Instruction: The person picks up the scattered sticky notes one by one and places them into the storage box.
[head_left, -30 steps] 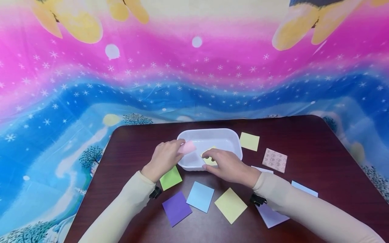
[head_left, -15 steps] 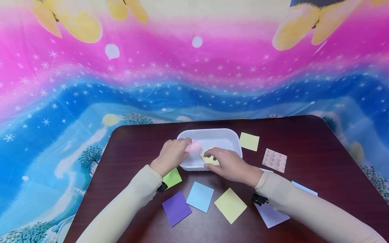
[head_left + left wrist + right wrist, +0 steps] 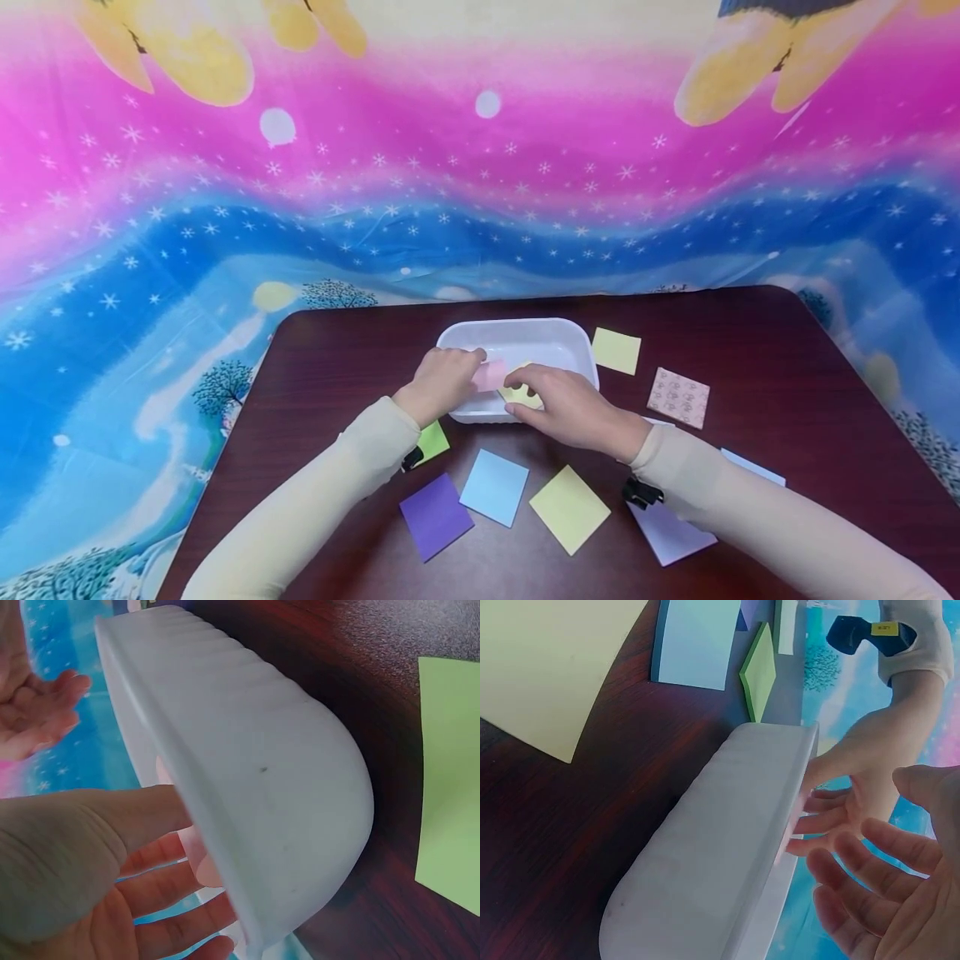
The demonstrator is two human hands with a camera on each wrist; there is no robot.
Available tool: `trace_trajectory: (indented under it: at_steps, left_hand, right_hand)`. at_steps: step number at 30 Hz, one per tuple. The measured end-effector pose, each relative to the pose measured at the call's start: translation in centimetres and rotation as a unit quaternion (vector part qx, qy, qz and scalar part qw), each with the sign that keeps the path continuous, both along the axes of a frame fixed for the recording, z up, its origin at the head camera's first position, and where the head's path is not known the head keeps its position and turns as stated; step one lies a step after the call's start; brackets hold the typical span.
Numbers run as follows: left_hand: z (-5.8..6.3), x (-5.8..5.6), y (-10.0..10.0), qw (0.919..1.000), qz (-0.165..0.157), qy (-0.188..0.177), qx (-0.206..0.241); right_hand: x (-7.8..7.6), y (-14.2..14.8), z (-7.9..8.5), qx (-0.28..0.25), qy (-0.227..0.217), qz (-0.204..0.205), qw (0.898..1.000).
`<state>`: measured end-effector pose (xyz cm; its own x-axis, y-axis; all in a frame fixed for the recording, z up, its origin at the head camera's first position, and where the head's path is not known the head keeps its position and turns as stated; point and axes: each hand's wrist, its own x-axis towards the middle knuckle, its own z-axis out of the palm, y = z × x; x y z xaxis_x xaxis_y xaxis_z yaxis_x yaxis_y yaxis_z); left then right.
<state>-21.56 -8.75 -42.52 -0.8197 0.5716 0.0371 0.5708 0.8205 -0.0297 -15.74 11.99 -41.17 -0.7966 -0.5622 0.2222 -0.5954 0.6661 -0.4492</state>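
In the head view, my left hand [image 3: 441,385] reaches over the left end of a white plastic tray [image 3: 517,323] and pinches a pink sticky note pad [image 3: 491,375] inside it. The left wrist view shows thumb and fingers about the pink pad, partly behind the tray wall [image 3: 285,772]. My right hand [image 3: 573,408] hovers over the tray's near right part with fingers loosely bent. Nothing lies between those fingers in the right wrist view. Below them a yellow sticky note pad [image 3: 521,397] rests in the tray, partly hidden by the hand.
Around the tray on the dark wooden table lie green [image 3: 435,443], purple [image 3: 437,517], light blue [image 3: 495,487] and yellow [image 3: 570,510] pads. To the right are a pale yellow pad [image 3: 617,350], a patterned pad [image 3: 678,398] and a lavender pad [image 3: 670,535], partly under the right sleeve.
My left hand has moved right and slightly down into the tray, carrying the pink pad close to the yellow one. The right hand has shifted only slightly.
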Motion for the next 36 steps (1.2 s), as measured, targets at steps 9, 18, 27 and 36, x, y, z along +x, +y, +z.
trace_trajectory:
  at_steps: [9, 18, 27, 36]
  left_hand:
    - [-1.1, -0.1, 0.2, 0.9996, -0.001, -0.024, -0.018]
    - [-1.4, 0.0, 0.1, 0.9986, -0.007, -0.037, -0.038]
    - [-0.9, 0.3, 0.1, 0.9995, 0.007, -0.022, -0.021]
    - [-0.1, 0.9, -0.1, 0.9998, -0.002, 0.018, -0.001]
  right_hand:
    - [0.0, -0.1, 0.2, -0.002, 0.006, 0.001, 1.0]
    - [0.0, -0.2, 0.5, 0.001, 0.012, 0.0, 1.0]
    - [-0.1, -0.1, 0.4, 0.005, 0.003, -0.006, 1.0]
    - [-0.1, -0.1, 0.1, 0.006, 0.003, -0.006, 1.0]
